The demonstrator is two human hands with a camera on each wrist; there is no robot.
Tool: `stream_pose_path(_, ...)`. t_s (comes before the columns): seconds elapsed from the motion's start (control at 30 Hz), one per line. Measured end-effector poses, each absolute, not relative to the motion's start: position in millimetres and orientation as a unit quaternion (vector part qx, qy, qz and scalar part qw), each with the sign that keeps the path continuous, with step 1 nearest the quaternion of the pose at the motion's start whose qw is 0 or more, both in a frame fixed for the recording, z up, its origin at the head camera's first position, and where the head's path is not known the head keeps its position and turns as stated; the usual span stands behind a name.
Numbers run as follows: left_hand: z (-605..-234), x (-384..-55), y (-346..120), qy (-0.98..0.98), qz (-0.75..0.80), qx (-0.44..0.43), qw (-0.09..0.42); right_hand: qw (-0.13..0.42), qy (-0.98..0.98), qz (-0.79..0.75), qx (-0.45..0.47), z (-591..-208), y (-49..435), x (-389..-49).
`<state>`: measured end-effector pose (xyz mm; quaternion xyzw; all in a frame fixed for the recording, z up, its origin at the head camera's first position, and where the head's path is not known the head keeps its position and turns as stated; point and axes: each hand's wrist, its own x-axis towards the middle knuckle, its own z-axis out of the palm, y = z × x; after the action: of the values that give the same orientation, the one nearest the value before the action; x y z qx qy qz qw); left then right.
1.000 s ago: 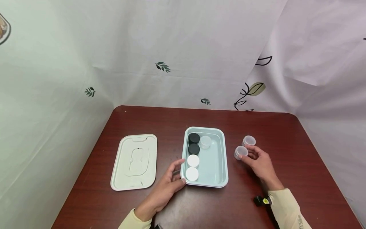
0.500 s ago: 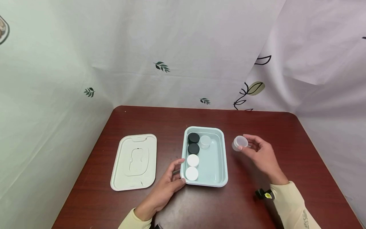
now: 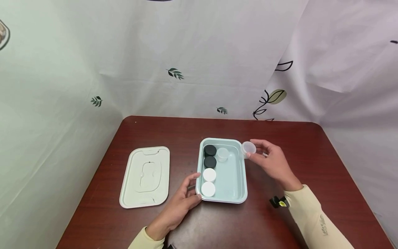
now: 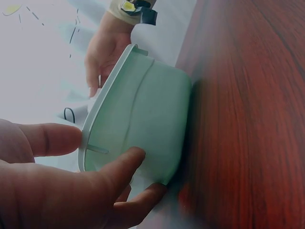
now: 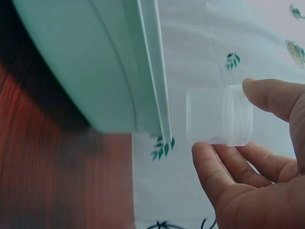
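Observation:
A pale blue-green rectangular container sits on the table. My left hand holds its near left corner, with digits on the rim and the outer wall in the left wrist view. My right hand pinches a small clear plastic jar by its ribbed lid and body. This jar is upright at the container's right rim, raised off the table. Along the inner left side stand two black-lidded jars and two white-lidded jars. A clear-lidded jar stands beside the far black one.
A flat off-white lid lies to the left of the container. The dark red-brown table has rounded far corners. A white curtain with leaf prints hangs behind and at both sides.
My right hand has lifted a clear jar from the table and carried it left to the container's rim. The second clear jar is no longer visible. My left hand has stayed in place.

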<state>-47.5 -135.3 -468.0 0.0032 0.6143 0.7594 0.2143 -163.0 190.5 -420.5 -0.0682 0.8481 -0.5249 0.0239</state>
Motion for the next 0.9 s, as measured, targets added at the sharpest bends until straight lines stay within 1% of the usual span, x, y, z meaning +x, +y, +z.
stream_pose_path(0.27,-468.2,-48.0,-134.9,0.612,0.761,0.004,0.216,0.056,0.85,-0.516,-0.091,-423.2,166.9,-168.8)
stream_pose_path(0.53,-467.6,-49.0,-135.5,0.61,0.762,0.006,0.217,0.064,0.866,-0.487,-0.092,-425.2,152.6,-167.4)
stream_pose_path(0.7,-467.7,-49.1,-135.7,0.61,0.762,0.006,0.217,0.068,0.868,-0.476,-0.121,-425.2,145.1,-165.1)
stream_pose_path(0.9,-468.7,-48.6,-135.3,0.609,0.763,0.008,0.216,0.085,0.869,-0.466,-0.145,-426.7,136.5,-162.2)
